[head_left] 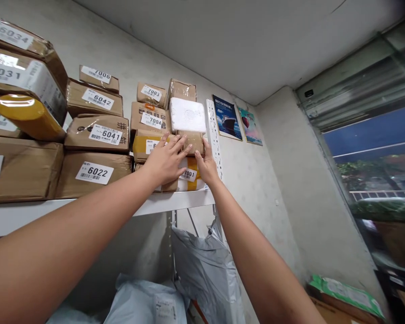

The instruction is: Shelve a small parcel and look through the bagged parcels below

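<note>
1. Head view, the hands: both arms reach up to the right end of a white shelf [175, 200]. The left hand [167, 158] lies flat with fingers spread on the front of a small brown parcel [192, 141], also covering part of the yellow-taped parcel [142, 146] beside it. The right hand [206, 165] presses against the right side of the same stack, fingers extended upward along the small brown parcel's edge; neither hand is closed around anything.
2. Head view, the stack: the small brown parcel sits on a parcel labelled 7001 [190, 176], which rests on the shelf. A white padded packet [188, 115] lies on top of it. Just right of the stack stands a white perforated upright [213, 135].
3. Head view, the left side: more cardboard boxes fill the shelf, labelled 7004 [150, 118], 7003 [151, 93], 6041 [97, 132], 6042 [94, 99] and 6022 [93, 173]. A yellow roll [29, 116] lies at far left.
4. Head view, elsewhere: two posters [236, 120] hang on the wall. Grey plastic mail bags [205, 270] sit below the shelf. At lower right is what looks like a green-printed box [346, 294], though it is blurred.
</note>
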`<state>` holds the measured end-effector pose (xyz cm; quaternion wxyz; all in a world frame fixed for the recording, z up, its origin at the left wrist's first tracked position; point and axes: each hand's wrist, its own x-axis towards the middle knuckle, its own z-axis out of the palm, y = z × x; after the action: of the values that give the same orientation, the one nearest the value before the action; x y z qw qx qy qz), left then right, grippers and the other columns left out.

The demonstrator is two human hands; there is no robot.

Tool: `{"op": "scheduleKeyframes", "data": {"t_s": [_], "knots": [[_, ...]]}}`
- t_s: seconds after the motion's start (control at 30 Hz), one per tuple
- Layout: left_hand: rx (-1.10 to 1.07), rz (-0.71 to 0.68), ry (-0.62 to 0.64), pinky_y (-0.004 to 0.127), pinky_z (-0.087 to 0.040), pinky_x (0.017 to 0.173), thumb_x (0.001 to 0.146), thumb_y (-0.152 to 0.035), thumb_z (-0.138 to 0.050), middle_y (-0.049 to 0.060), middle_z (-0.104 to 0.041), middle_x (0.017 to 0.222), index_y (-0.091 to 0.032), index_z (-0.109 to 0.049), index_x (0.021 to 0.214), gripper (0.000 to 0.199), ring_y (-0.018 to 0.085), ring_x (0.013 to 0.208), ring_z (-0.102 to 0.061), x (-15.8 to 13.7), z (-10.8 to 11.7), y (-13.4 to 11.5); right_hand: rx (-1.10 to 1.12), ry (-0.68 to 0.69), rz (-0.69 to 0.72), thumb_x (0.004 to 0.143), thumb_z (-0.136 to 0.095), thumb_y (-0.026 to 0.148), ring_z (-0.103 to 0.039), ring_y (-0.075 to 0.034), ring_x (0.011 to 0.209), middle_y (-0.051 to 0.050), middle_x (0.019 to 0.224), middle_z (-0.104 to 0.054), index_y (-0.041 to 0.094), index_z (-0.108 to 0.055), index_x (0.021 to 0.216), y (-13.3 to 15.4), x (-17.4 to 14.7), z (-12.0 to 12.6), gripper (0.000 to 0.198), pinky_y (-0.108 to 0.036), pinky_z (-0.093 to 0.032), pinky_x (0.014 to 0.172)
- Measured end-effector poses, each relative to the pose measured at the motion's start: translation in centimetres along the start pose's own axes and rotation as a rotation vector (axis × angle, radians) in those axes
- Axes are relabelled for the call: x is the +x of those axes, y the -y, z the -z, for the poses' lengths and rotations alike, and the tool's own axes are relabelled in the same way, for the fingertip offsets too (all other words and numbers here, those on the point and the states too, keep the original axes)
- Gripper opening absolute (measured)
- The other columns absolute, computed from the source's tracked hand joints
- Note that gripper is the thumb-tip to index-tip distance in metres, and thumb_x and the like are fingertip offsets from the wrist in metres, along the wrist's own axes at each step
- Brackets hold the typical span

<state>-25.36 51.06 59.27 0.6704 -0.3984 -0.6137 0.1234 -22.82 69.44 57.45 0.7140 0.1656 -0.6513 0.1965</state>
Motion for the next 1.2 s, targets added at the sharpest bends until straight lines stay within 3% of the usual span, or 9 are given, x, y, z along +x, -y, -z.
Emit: {"op": "scheduleKeyframes", "data": {"t_s": [0.1,0.17,0.33,0.63,0.8,1.0,1.2], "knots": [[-0.025,0.002,0.010,0.052,-0.009,0.116,0.087,-0.046,-0.045,0.016,-0.014,0.154,-0.016,-0.021,0.144,0.069,0.029,0.142,-0.014,0.1,-0.1,-0.3,0.003,0.011,-0.046,0.084,-0.047,0.051,-0.060,-0.029,0.109,-0.007,0.129,-0.060,0.034,-0.030,0.139,-0.3,0.2,0.2,0.060,-0.053,-0.045,0.096],[-0.027,0.008,0.016,0.052,-0.007,0.116,0.085,-0.044,-0.049,0.016,-0.014,0.154,-0.015,-0.021,0.144,0.072,0.030,0.142,-0.015,0.2,-0.1,-0.5,0.000,0.011,-0.072,0.083,-0.048,0.051,-0.059,-0.032,0.108,-0.008,0.125,-0.063,0.032,-0.034,0.138,-0.5,0.4,0.2,0.060,-0.055,-0.044,0.095],[-0.016,0.042,0.056,0.050,-0.004,0.117,0.083,-0.043,-0.051,0.019,-0.010,0.154,-0.010,-0.018,0.144,0.078,0.031,0.142,-0.011,0.1,0.2,-1.1,0.036,0.000,-0.055,0.084,-0.047,0.049,-0.056,-0.031,0.113,-0.009,0.124,-0.063,0.026,-0.046,0.131,-1.1,0.8,-0.2,0.053,-0.051,-0.041,0.099],[0.073,0.145,0.246,0.048,0.002,0.117,0.083,-0.043,-0.052,0.022,0.000,0.154,-0.005,-0.007,0.144,0.085,0.033,0.143,0.001,1.0,1.3,-3.0,0.099,0.007,-0.011,0.084,-0.048,0.051,-0.055,-0.026,0.112,-0.006,0.124,-0.062,0.027,-0.049,0.128,-2.9,1.6,-1.0,0.050,-0.043,-0.041,0.099],[0.075,0.169,0.313,0.049,0.004,0.116,0.076,-0.053,-0.060,0.023,0.003,0.153,-0.003,-0.004,0.144,0.101,0.035,0.142,0.002,1.3,1.7,-3.4,0.072,0.006,-0.027,0.083,-0.050,0.050,-0.054,-0.027,0.113,-0.007,0.122,-0.062,0.027,-0.050,0.127,-2.8,1.6,-1.0,0.050,-0.045,-0.039,0.099],[0.074,0.175,0.298,0.048,0.002,0.117,0.076,-0.051,-0.059,0.024,0.001,0.153,-0.002,-0.006,0.144,0.100,0.037,0.142,0.000,1.3,1.5,-3.6,0.023,-0.014,-0.084,0.082,-0.047,0.050,-0.050,-0.030,0.116,-0.013,0.125,-0.060,0.021,-0.049,0.125,-1.7,1.0,-0.8,0.052,-0.051,-0.032,0.104],[0.026,0.161,0.206,0.048,0.001,0.117,0.075,-0.050,-0.060,0.027,-0.001,0.152,0.001,-0.008,0.143,0.099,0.037,0.142,0.001,1.1,0.8,-3.5,0.017,-0.039,-0.181,0.079,-0.046,0.057,-0.058,-0.032,0.100,-0.017,0.107,-0.066,0.014,-0.046,0.127,-1.3,1.0,-0.5,0.064,-0.053,-0.040,0.095]]}}
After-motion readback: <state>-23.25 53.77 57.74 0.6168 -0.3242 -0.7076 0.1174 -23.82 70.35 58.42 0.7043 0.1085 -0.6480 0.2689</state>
